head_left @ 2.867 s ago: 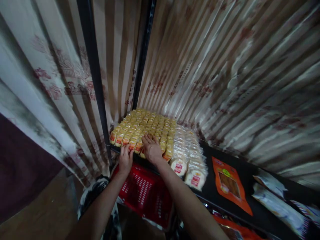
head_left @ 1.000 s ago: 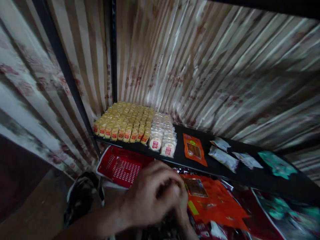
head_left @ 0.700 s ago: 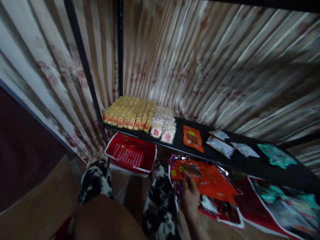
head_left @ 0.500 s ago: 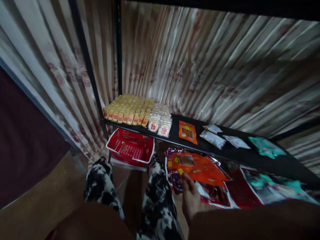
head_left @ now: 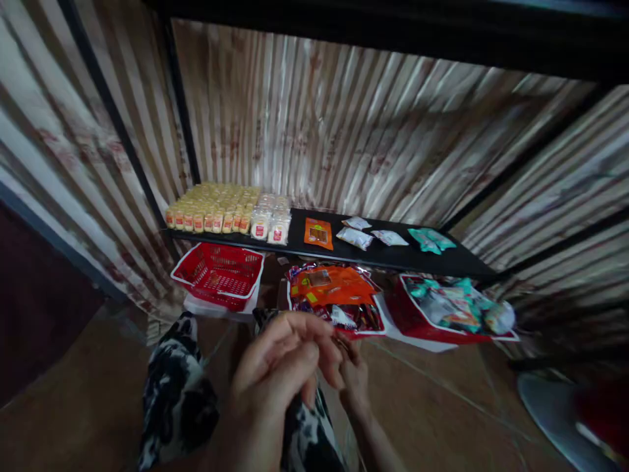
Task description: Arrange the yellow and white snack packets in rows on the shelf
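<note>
My left hand [head_left: 282,357] is raised in front of me, large in view, with its fingers loosely bent and nothing visible in it. It partly covers the near side of the middle red basket [head_left: 339,335]. Beyond it, my right hand [head_left: 354,373] is at that basket's front rim, its fingers bent together around something small and dark that I cannot make out. Large orange packets [head_left: 331,285] lie on top of dark red-purple packets [head_left: 363,318] in this basket.
Above the baskets runs a black shelf [head_left: 299,246] with rows of yellow-wrapped packs [head_left: 211,206], white packs [head_left: 270,223], an orange packet [head_left: 318,233], white packets [head_left: 354,237] and teal packets [head_left: 431,240]. A red basket [head_left: 219,301] stands left, another [head_left: 417,321] right with teal packets.
My left hand has come into view at the centre. My right hand has left the orange packet and drawn to the basket's front edge. The view has shifted rightwards.
</note>
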`<state>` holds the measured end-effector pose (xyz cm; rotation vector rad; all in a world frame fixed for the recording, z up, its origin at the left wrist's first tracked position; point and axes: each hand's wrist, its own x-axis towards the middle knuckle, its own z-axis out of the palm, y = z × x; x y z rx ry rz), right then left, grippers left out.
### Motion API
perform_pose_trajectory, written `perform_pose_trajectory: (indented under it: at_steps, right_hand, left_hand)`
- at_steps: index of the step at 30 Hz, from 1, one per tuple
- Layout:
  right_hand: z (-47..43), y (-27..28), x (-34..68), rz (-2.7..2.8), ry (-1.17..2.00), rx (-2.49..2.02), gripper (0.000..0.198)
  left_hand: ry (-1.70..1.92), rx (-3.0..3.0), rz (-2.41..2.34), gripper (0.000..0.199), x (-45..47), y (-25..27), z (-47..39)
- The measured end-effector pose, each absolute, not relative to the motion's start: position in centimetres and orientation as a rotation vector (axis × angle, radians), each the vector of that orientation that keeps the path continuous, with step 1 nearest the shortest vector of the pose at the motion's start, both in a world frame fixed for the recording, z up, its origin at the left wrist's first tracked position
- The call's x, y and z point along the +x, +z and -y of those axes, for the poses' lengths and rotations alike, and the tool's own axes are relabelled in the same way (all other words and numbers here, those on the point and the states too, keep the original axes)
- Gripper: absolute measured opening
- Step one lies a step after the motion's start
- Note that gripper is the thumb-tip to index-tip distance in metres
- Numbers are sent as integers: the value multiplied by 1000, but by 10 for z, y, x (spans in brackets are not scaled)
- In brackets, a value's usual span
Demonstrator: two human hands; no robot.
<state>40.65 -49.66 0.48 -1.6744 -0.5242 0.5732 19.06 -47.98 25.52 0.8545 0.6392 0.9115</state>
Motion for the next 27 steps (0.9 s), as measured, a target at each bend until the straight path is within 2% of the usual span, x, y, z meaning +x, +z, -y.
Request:
perform_pose_trajectory:
  at_steps: [6,11,16,27]
  right_hand:
    - [537,20,442,334,516,-1568,44]
    - [570,38,480,286,371,-1594,46]
    - [595,45,507,273,307,-1721,55]
    - [592,25,525,278,350,-1750,58]
  left_hand:
    - [987,822,-852,25,218,215,480]
    - [860,725,-990,28,237,167,480]
    - [745,701,-1073,21,264,133,483]
    - [571,770,-1146,17,290,112,479]
